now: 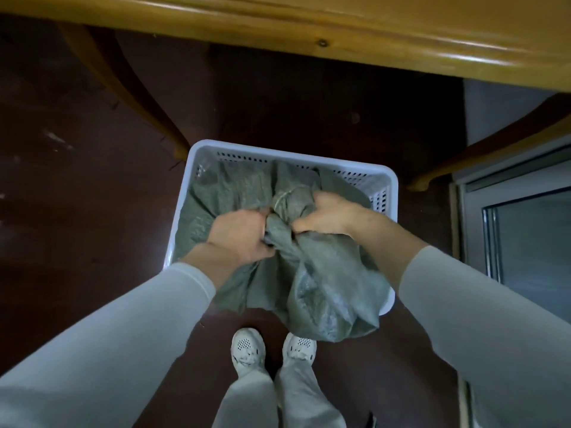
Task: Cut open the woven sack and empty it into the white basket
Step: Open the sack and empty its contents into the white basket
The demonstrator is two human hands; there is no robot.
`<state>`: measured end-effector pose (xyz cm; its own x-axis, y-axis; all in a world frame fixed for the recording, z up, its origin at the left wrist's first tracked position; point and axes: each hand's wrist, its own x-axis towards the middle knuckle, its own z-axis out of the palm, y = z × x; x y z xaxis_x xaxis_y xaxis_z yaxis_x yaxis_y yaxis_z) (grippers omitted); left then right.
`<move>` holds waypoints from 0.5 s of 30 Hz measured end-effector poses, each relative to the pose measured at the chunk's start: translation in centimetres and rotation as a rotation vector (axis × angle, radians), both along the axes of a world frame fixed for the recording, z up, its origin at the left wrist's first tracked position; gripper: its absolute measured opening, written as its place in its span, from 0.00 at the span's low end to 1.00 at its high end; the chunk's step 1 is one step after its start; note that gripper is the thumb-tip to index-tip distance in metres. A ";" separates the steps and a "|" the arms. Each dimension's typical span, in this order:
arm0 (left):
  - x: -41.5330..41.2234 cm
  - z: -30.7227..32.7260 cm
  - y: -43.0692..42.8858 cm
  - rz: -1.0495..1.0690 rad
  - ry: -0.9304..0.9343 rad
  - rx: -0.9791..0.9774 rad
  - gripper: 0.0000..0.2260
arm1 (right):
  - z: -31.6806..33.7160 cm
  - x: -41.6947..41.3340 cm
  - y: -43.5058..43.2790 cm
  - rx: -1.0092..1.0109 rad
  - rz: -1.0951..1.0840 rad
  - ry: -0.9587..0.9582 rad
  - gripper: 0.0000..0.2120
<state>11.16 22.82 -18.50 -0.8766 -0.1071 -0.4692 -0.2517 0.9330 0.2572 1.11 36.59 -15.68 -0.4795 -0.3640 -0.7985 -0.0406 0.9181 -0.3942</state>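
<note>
A grey-green woven sack [324, 279] lies crumpled in the white perforated basket [197, 156] on the dark floor, and its near end hangs over the basket's front rim. The sack's neck is bunched and tied with pale string [282, 197]. My left hand [239, 234] grips the bunched fabric from the left. My right hand [329, 216] grips it from the right, just beside the tie. Both hands meet at the twisted neck. What the sack holds is hidden.
A wooden table [309, 35] spans the top, with its curved legs [145, 112] to the left of and behind the basket. A metal-framed glass cabinet [522, 230] stands at the right. My feet in white shoes [247, 350] stand just in front of the basket.
</note>
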 end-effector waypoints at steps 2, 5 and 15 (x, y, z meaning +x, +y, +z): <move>-0.6 0.1 -0.4 0.049 -0.128 0.050 0.21 | 2.2 1.4 0.7 -0.017 0.117 0.451 0.36; -1.6 -0.4 -1.3 0.151 -0.336 0.201 0.18 | 3.8 5.5 1.5 -0.045 0.473 0.559 0.55; -0.4 0.8 -2.1 0.231 -0.212 0.372 0.50 | -5.8 5.0 0.5 -0.042 0.260 0.462 0.31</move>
